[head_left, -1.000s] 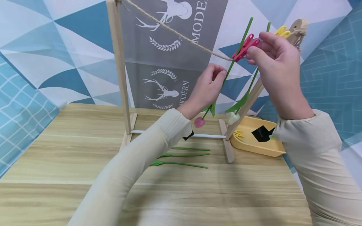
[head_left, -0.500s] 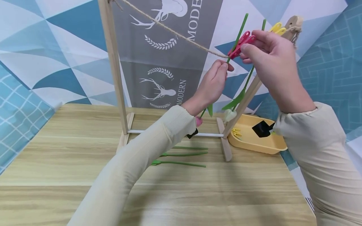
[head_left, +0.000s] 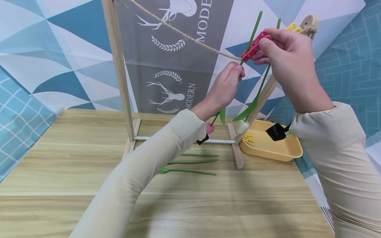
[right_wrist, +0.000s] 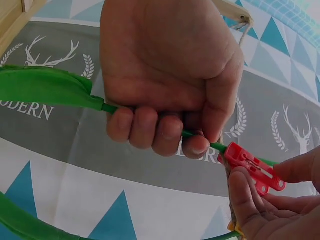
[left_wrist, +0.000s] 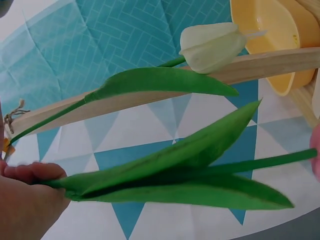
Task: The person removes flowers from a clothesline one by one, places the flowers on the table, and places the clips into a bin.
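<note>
Three green stems (head_left: pixel 193 162) lie on the bench (head_left: pixel 208 205). The pink tulip (head_left: pixel 210 128) hangs upside down, and the left hand (head_left: pixel 224 86) holds its stem just under the rope (head_left: pixel 184 34). Next, a white tulip (head_left: pixel 242 127) hangs upside down too. The right hand (head_left: pixel 293 62) pinches the red clothespin (head_left: pixel 252 49) at the rope. Below is a yellow tray (head_left: pixel 268 147).

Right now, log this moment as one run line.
left fingers: gripping pink tulip by stem | right fingers: pinching red clothespin at rope | white tulip: hanging bloom down
</note>
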The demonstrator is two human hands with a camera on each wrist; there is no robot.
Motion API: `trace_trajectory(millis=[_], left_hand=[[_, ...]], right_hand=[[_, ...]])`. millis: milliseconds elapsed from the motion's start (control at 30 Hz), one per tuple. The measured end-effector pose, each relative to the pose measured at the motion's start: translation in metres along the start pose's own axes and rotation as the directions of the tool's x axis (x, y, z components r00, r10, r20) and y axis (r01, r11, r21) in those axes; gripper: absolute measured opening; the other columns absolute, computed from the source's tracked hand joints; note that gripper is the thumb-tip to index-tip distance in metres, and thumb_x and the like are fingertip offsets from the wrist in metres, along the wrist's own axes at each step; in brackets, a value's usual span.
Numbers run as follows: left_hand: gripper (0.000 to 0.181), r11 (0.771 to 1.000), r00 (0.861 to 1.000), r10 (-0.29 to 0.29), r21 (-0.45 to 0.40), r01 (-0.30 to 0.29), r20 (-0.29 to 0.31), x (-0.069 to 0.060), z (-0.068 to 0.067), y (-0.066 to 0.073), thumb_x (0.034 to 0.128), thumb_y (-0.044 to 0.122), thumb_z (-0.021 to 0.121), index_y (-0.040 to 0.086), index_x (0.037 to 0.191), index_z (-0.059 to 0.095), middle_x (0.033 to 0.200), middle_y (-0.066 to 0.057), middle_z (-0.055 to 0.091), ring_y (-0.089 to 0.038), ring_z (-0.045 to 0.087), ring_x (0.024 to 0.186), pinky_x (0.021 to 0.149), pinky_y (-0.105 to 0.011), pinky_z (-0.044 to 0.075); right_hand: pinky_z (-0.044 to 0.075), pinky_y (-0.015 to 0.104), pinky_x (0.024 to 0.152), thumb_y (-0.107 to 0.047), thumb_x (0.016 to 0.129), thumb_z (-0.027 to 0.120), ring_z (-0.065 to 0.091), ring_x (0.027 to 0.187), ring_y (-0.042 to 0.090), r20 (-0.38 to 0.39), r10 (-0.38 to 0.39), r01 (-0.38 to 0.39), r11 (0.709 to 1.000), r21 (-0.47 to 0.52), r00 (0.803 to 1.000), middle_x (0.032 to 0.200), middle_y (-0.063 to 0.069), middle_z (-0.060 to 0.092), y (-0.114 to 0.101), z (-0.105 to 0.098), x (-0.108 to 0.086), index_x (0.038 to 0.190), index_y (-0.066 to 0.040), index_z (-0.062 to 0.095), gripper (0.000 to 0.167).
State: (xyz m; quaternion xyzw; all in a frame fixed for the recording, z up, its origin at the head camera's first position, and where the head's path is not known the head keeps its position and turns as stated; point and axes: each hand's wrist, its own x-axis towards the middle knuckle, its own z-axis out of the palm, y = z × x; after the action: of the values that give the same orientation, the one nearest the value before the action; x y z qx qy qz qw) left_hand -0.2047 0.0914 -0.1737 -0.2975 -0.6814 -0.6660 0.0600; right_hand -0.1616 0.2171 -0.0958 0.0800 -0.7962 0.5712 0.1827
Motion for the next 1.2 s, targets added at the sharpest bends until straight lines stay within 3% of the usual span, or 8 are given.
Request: trace_trajectory(millis=[200,400,567,733,867,1033,1200], left_hand=[[0.024,0.995,0.999,0.021,-0.095,-0.018,0.03,0.0,0.0,0.003,0.1015,0.011,0.026,-0.001,0.1,0.047,0.075,-0.005,0.041,-0.014,0.041,0.066,0.063,-0.018,0.036],[0.025,0.998,0.998,0.036,-0.057,-0.033,0.053,0.0,-0.003,0.004,0.1028,0.015,0.026,0.0,0.107,0.046,0.082,-0.005,0.04,-0.013,0.039,0.074,0.067,-0.019,0.033],[0.023,0.999,0.997,0.039,0.006,-0.039,0.061,0.0,-0.003,0.005,0.103,0.015,0.026,0.002,0.104,0.045,0.089,-0.006,0.04,-0.013,0.039,0.084,0.072,-0.019,0.033],[0.021,0.999,0.997,0.011,0.052,-0.015,0.07,0.0,-0.004,0.007,0.1031,0.016,0.026,0.005,0.101,0.044,0.092,-0.004,0.039,-0.012,0.04,0.088,0.073,-0.018,0.034],[0.021,0.997,0.997,0.008,0.079,-0.014,0.08,-0.001,-0.006,0.008,0.1031,0.017,0.026,0.006,0.1,0.044,0.093,-0.005,0.04,-0.012,0.041,0.091,0.075,-0.017,0.034],[0.019,0.993,0.994,0.051,0.102,-0.06,0.092,-0.004,-0.007,0.005,0.1029,0.016,0.027,0.006,0.098,0.042,0.088,-0.004,0.037,-0.014,0.041,0.089,0.077,-0.018,0.034],[0.019,0.99,0.991,0.059,0.121,-0.073,0.12,-0.007,-0.009,0.001,0.1028,0.016,0.028,0.006,0.096,0.042,0.083,-0.003,0.035,-0.015,0.039,0.082,0.077,-0.02,0.033]], right_hand=[[0.05,0.012,0.074,-0.026,0.082,0.07,0.065,0.083,0.013,-0.002,-0.029,0.029,0.996,0.085,1.0,0.106,0.006,0.063,0.0,-0.002,-0.001,0.123,-0.004,0.058,0.048],[0.051,0.013,0.075,-0.022,0.081,0.07,0.064,0.081,0.014,0.016,-0.084,0.08,0.985,0.155,0.996,0.099,0.007,0.061,0.0,-0.001,-0.004,0.115,-0.002,0.057,0.042],[0.05,0.013,0.077,-0.018,0.083,0.068,0.064,0.082,0.014,0.014,-0.134,0.13,0.977,0.168,0.991,0.1,0.007,0.06,0.001,0.001,-0.008,0.112,-0.004,0.054,0.035],[0.05,0.014,0.078,-0.015,0.083,0.069,0.065,0.082,0.015,-0.019,-0.169,0.169,0.966,0.197,0.985,0.099,0.008,0.06,0.003,0.002,-0.011,0.108,-0.004,0.055,0.03],[0.051,0.017,0.079,-0.012,0.082,0.069,0.064,0.079,0.017,-0.069,-0.207,0.218,0.942,0.254,0.976,0.095,0.009,0.063,0.004,0.003,-0.011,0.102,-0.002,0.058,0.025],[0.051,0.019,0.081,-0.009,0.08,0.071,0.063,0.078,0.019,-0.134,-0.259,0.289,0.905,0.312,0.956,0.093,0.012,0.064,0.002,0.003,-0.011,0.099,0.002,0.061,0.024],[0.052,0.023,0.08,-0.006,0.079,0.072,0.062,0.076,0.021,-0.204,-0.281,0.342,0.852,0.396,0.938,0.093,0.016,0.063,0.001,0.001,-0.011,0.099,0.005,0.059,0.026]])
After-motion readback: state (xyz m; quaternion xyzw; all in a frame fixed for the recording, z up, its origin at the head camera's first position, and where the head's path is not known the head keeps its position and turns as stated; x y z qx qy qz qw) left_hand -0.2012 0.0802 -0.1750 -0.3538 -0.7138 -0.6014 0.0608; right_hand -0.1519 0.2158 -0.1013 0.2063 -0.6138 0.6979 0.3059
